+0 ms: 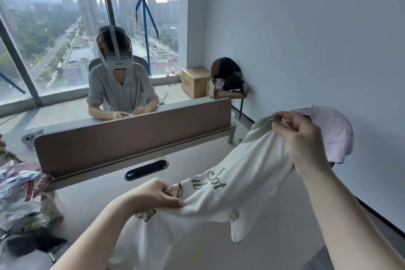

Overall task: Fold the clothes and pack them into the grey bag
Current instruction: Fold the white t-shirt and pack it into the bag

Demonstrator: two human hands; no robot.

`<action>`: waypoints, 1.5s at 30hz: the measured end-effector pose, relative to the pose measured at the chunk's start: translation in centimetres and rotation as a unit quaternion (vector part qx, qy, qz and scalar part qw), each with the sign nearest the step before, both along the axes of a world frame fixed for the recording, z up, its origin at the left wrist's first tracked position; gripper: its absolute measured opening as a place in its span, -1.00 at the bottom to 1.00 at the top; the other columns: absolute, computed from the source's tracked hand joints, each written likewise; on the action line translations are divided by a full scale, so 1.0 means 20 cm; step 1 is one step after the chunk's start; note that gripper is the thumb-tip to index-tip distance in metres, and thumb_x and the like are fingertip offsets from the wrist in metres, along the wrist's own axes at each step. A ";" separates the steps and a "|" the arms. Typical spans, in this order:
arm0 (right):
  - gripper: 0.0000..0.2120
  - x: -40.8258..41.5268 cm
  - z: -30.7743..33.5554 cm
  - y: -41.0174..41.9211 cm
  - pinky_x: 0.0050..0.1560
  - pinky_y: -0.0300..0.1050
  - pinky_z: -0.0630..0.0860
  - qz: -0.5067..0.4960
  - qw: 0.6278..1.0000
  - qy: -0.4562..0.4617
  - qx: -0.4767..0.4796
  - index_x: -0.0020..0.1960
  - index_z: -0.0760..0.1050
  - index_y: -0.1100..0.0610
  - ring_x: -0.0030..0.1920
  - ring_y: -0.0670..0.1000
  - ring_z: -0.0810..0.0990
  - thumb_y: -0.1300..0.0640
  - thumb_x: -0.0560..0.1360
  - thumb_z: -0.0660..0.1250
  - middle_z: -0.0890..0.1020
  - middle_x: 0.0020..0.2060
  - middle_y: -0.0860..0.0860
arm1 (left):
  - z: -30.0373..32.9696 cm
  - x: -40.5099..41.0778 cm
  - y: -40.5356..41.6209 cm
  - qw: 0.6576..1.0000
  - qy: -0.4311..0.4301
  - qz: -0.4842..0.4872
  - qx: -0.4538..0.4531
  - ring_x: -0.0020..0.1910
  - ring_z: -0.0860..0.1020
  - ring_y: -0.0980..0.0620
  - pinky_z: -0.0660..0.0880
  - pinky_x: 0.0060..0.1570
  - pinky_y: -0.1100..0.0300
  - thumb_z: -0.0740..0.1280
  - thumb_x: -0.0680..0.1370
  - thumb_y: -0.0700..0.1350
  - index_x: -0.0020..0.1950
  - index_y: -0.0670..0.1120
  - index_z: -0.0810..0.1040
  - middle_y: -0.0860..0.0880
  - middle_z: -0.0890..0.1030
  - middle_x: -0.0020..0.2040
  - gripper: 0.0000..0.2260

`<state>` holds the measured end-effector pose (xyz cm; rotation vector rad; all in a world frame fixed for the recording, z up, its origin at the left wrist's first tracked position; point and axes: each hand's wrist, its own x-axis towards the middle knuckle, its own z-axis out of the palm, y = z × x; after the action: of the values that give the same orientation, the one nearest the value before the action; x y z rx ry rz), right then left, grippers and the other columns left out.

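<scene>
Your left hand sits nearest you, fingers and thumb pinched on the shirt near its printed chest. Your right hand is higher and further out to the right, fingers curled round the green collar end. One white shirt, held off the desk between both hands. Its long axis runs diagonally, low-left near you to high-right away from you; the slack hem hangs below your left arm and one sleeve droops under the middle. So the cloth lies right of the left fingers and left-below the right fingers, and the left hand is nearer the desk. My read: you need to drop the right hand level before laying it flat to fold. One pink garment sits behind the right hand; whether that hand also holds it, can't tell. Left edge: one pile of crinkled plastic bags, something dark below it, can't tell if that is the grey bag. Beyond: one divider, one person across it, two cardboard boxes, one chair.
</scene>
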<state>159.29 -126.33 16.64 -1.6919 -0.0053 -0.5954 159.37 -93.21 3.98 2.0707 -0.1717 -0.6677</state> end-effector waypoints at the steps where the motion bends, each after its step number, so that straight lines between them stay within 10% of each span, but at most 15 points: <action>1: -0.83 -0.02 -0.02 -0.04 -0.16 -0.44 0.40 -0.002 1.000 0.008 0.006 -0.07 0.64 0.01 -0.24 -0.16 0.48 0.28 0.47 0.43 0.54 -0.24 -0.02 | 0.04 0.00 -0.02 0.999 0.014 -0.021 -0.022 -0.32 0.49 0.06 0.42 -0.26 0.20 0.60 0.14 0.26 -0.34 -0.04 0.58 0.01 0.55 -0.33 -0.58; 6: -0.82 0.05 -0.19 -0.26 -0.15 -0.34 0.39 -0.058 0.997 0.055 0.020 0.00 0.62 0.03 -0.20 -0.07 0.45 0.29 0.49 0.39 0.48 -0.26 0.03 | 0.07 0.06 -0.09 0.969 0.118 -0.035 -0.213 -0.23 0.61 -0.03 0.58 -0.21 0.19 0.54 0.36 -0.03 -0.15 -0.12 0.67 -0.17 0.65 -0.14 -0.81; 13: -0.78 0.39 -1.05 -0.42 -0.20 -0.20 0.42 -0.070 0.958 0.269 -0.074 -0.01 0.59 0.04 -0.19 0.05 0.53 0.34 0.49 0.36 0.57 -0.26 -0.02 | -0.55 0.29 -0.33 0.987 0.096 0.079 0.104 -0.44 0.38 0.13 0.27 -0.48 0.31 0.49 0.40 0.11 -0.33 -0.06 0.42 0.06 0.44 -0.40 -0.65; 27: -0.77 0.99 -1.70 -0.71 -0.04 -0.13 0.43 -0.062 0.922 0.372 -0.091 0.22 0.51 0.08 -0.05 0.06 0.56 0.19 0.57 0.31 0.60 0.02 0.09 | -1.04 0.71 -0.60 0.953 0.074 0.276 0.104 -0.30 0.51 0.09 0.37 -0.27 0.17 0.45 0.49 0.01 -0.10 -0.05 0.56 0.06 0.56 -0.31 -0.84; 31: -0.59 0.97 -1.79 -0.65 0.18 0.04 0.41 -0.082 0.868 0.387 -0.301 0.34 0.45 0.11 0.20 0.18 0.46 0.20 0.50 0.32 0.49 0.19 0.15 | -1.15 0.67 -0.51 0.941 0.141 0.242 0.188 -0.17 0.62 0.04 0.51 -0.06 0.15 0.41 0.43 0.08 -0.09 0.13 0.46 0.10 0.63 -0.16 -0.84; 35: -0.69 0.80 -1.75 -0.35 0.08 -0.02 0.48 0.056 0.903 0.322 -0.278 0.20 0.53 0.12 0.11 0.09 0.52 0.31 0.48 0.29 0.53 0.11 0.03 | -1.13 0.60 -0.43 0.936 0.168 0.230 0.206 -0.21 0.56 0.02 0.44 -0.16 0.14 0.37 0.36 0.14 -0.13 0.00 0.50 0.05 0.60 -0.25 -0.75; 40: -0.71 0.53 -1.78 0.03 0.03 -0.14 0.42 0.229 0.860 0.296 -0.347 0.20 0.54 0.09 0.18 0.01 0.46 0.24 0.52 0.22 0.51 0.14 -0.02 | -1.08 0.46 -0.26 0.931 0.214 0.192 0.226 -0.38 0.40 0.04 0.26 -0.37 0.20 0.29 0.37 0.20 -0.37 -0.05 0.42 0.04 0.47 -0.40 -0.66; 45: -0.67 0.30 -1.82 0.20 0.20 -0.07 0.40 0.262 0.813 0.296 -0.427 0.26 0.51 0.05 0.23 0.09 0.46 0.15 0.51 0.24 0.51 0.24 -0.05 | -1.07 0.36 -0.05 0.928 0.227 0.030 0.293 -0.23 0.49 0.01 0.34 -0.39 0.25 0.30 0.46 -0.13 -0.25 -0.05 0.47 0.00 0.52 -0.25 -0.90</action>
<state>165.37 -122.39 -19.86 -2.5498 -0.3282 0.4654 166.51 -94.30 -17.39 2.3888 0.4026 -1.2537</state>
